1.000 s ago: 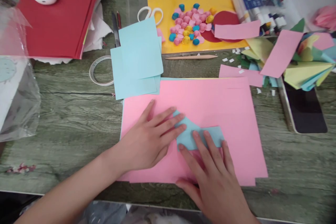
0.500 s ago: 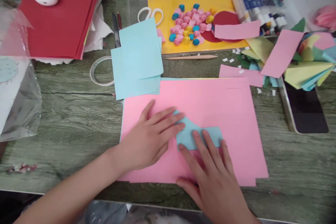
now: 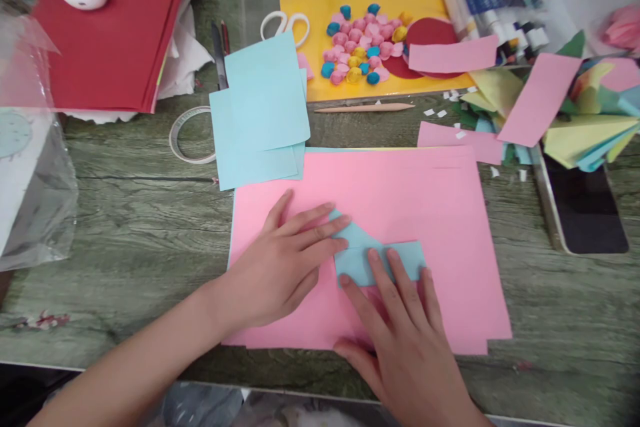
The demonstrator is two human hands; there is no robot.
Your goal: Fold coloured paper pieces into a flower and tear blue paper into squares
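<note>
A folded piece of light blue paper [image 3: 355, 265] lies flat on a stack of pink paper sheets [image 3: 440, 207]. The fingertips of my left hand [image 3: 280, 267] rest on its upper left part, with the fingers stretched out and the thumb low. From below, my right hand [image 3: 410, 333] lies with spread fingers across the lower and right part of the folded paper. Neither hand grips anything. More light blue paper squares [image 3: 265, 100] overlap the upper left corner of the pink stack. The fingers cover parts of the folded piece.
White scissors [image 3: 285, 27] and a tape roll [image 3: 193, 137] lie behind on the left, near red sheets [image 3: 115, 33]. A yellow sheet [image 3: 305, 7] bears small paper balls [image 3: 360, 47]. A wooden stick [image 3: 365, 108], pink strips [image 3: 540, 97], coloured scraps and a phone [image 3: 585, 207] lie on the right.
Both hands stay in nearly the same place on the folded blue paper. The view has shifted very slightly; nothing else has visibly moved.
</note>
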